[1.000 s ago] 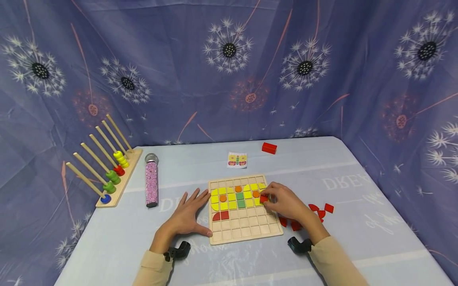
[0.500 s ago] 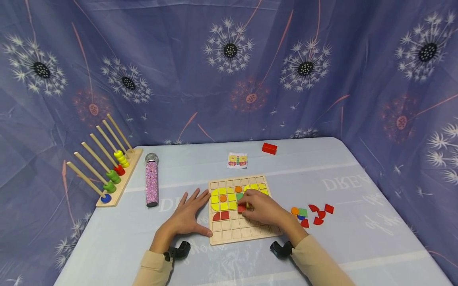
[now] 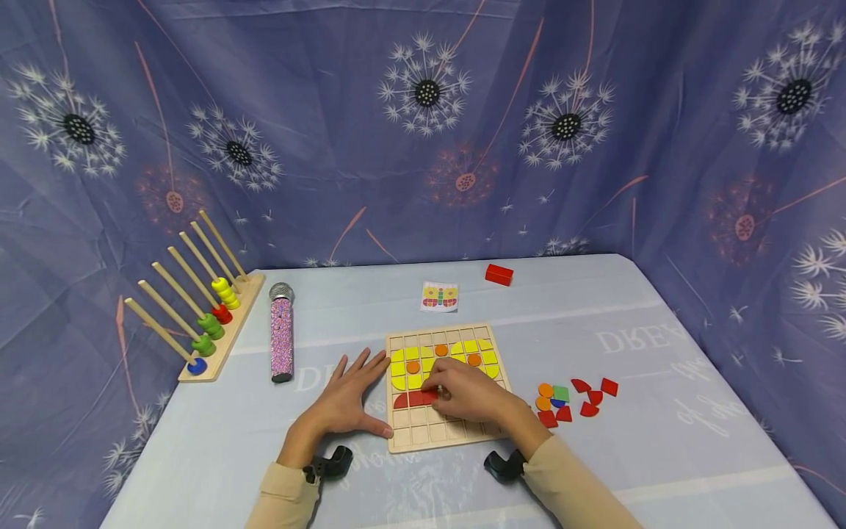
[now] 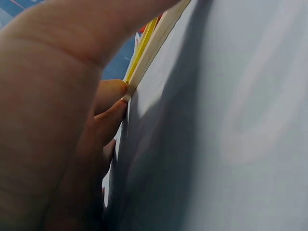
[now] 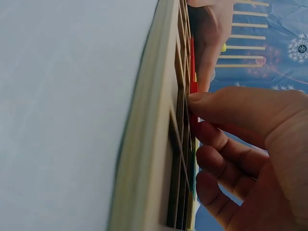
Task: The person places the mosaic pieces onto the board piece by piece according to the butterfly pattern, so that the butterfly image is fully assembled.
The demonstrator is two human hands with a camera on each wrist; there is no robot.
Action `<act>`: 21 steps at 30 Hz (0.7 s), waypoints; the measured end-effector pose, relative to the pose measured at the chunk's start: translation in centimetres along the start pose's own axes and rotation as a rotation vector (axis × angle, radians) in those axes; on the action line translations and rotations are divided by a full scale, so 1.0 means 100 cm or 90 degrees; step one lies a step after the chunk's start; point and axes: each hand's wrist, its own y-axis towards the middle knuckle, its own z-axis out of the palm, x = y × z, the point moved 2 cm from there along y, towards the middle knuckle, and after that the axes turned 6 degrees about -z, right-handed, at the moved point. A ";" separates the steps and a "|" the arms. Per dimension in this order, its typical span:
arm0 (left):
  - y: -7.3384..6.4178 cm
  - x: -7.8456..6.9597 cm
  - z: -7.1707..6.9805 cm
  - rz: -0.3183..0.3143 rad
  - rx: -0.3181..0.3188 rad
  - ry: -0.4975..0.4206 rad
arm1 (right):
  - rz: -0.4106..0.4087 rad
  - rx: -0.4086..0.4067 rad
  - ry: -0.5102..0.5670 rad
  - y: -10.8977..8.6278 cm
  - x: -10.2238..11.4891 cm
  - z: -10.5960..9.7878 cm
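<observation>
A square wooden grid board [image 3: 419, 435] lies on the table, its upper rows bearing yellow tiles [image 3: 413, 353] and orange round tiles [image 3: 474, 360]. My left hand [image 3: 346, 397] rests flat with spread fingers, thumb and fingertips against the board's left edge. With thumb and fingers my right hand [image 3: 472, 393] pinches a red square tile [image 5: 194, 87] over the row below the yellow ones. Directly left of that tile are a red quarter-round tile [image 3: 400, 400] and another red square [image 3: 416, 398]. The right hand covers the green tiles in the middle.
Right of the board lie loose red tiles [image 3: 590, 409], orange discs [image 3: 545, 390] and a green square [image 3: 561, 394]. Behind it are a butterfly pattern card [image 3: 439, 297] and a red block [image 3: 499, 275]. A glittery pink microphone [image 3: 281, 338] and a peg counting stand [image 3: 228, 323] stay at the left.
The right hand has carried the red square leftward from the board's right side, over the middle, to the spot beside the two red tiles. My left hand has kept still.
</observation>
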 end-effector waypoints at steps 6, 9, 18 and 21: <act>0.002 0.001 0.001 -0.012 0.002 0.010 | 0.034 -0.007 -0.014 -0.001 0.000 -0.001; 0.002 0.002 0.002 -0.012 -0.001 0.012 | 0.044 -0.009 -0.017 -0.002 -0.001 -0.001; 0.001 0.002 0.002 -0.006 -0.003 0.006 | 0.055 -0.019 -0.011 -0.008 -0.006 -0.004; 0.001 0.002 0.003 -0.003 -0.005 0.003 | 0.052 -0.041 0.001 -0.016 -0.012 -0.010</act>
